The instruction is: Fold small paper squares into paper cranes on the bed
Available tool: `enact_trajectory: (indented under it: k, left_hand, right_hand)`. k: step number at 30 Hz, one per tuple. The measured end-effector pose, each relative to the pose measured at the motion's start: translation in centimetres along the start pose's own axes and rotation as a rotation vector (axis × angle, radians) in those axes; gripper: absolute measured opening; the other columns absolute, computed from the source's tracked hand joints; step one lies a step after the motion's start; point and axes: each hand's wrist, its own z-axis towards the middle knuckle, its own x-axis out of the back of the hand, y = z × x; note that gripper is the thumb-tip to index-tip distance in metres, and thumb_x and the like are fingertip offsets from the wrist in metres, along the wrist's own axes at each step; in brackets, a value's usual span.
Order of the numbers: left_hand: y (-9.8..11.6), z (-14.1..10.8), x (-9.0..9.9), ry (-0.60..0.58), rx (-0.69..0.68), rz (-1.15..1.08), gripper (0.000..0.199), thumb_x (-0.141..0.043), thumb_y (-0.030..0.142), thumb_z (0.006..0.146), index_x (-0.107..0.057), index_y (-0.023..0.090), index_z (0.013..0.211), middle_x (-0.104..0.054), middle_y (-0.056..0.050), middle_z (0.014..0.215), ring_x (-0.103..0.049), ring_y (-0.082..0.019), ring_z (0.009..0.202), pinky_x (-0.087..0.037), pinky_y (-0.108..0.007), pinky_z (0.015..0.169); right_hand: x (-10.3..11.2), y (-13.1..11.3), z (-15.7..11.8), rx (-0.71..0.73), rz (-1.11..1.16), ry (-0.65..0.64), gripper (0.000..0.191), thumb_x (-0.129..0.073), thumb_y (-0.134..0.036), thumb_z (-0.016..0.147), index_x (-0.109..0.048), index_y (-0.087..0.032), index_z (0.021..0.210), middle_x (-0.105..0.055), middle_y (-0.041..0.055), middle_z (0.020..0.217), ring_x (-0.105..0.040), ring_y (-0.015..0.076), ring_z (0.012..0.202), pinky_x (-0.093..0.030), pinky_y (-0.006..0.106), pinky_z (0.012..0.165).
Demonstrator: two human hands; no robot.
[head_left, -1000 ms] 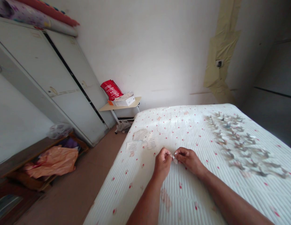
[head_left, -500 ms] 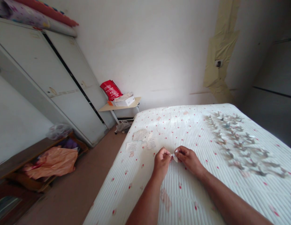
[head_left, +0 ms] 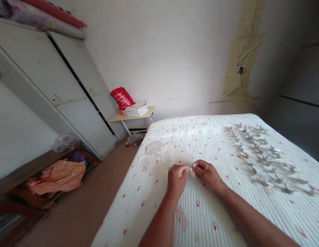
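On a white ribbed mattress (head_left: 149,209) with red flecks, the left hand (head_left: 177,180) and right hand (head_left: 208,175) press their grips together on a small white paper scrap (head_left: 192,172) mid-mattress. Beyond lie printed paper slips (head_left: 155,152), unreadable; rightward, a grey-brown heap of folded paper pieces (head_left: 262,157).

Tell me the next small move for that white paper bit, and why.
Probably press a crease into the small white paper piece: the left hand and right hand pinch it from either side, and it looks less shaped than the many small pieces laid out across the mattress.
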Motion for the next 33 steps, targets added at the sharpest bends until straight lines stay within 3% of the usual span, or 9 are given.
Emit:
enact_trajectory:
  k: [5,11,20,33]
  left_hand:
    - [0.20,-0.03,0.40,-0.029,-0.143,0.188,0.025,-0.050,0.010,0.075,-0.067,0.022,0.089,-0.067,-0.004,0.079,-0.056,-0.017,0.078,-0.041,-0.028,0.073]
    - [0.37,0.07,0.57,-0.031,-0.218,0.312,0.016,-0.053,0.016,0.078,-0.067,0.021,0.084,-0.066,-0.005,0.072,-0.055,-0.016,0.072,-0.039,-0.027,0.068]
    - [0.46,0.09,0.66,0.017,-0.209,0.260,0.017,-0.052,0.014,0.077,-0.067,0.020,0.082,-0.066,-0.005,0.074,-0.056,-0.016,0.073,-0.040,-0.027,0.069]
    - [0.92,0.04,0.63,0.027,-0.274,0.416,0.017,-0.049,0.012,0.079,-0.065,0.018,0.082,-0.065,-0.006,0.071,-0.055,-0.018,0.072,-0.038,-0.029,0.068]
  right_hand:
    - [0.17,0.32,0.05,-0.055,0.033,-0.026,0.021,-0.053,-0.038,0.074,-0.053,-0.018,0.070,-0.049,-0.0044,0.050,-0.039,0.0084,0.043,-0.029,0.021,0.043]
    - [0.13,-0.09,-0.03,-0.109,0.205,-0.022,0.023,-0.057,-0.039,0.072,-0.054,-0.016,0.069,-0.050,-0.0037,0.048,-0.041,0.0084,0.044,-0.029,0.021,0.046]
    - [0.08,-0.20,-0.07,-0.064,0.229,-0.059,0.024,-0.057,-0.039,0.073,-0.053,-0.016,0.069,-0.051,-0.0034,0.051,-0.042,0.0084,0.047,-0.031,0.022,0.049]
    - [0.17,-0.33,-0.07,-0.020,0.128,-0.020,0.026,-0.056,-0.041,0.074,-0.053,-0.017,0.069,-0.051,-0.0032,0.051,-0.044,0.0100,0.049,-0.034,0.024,0.052]
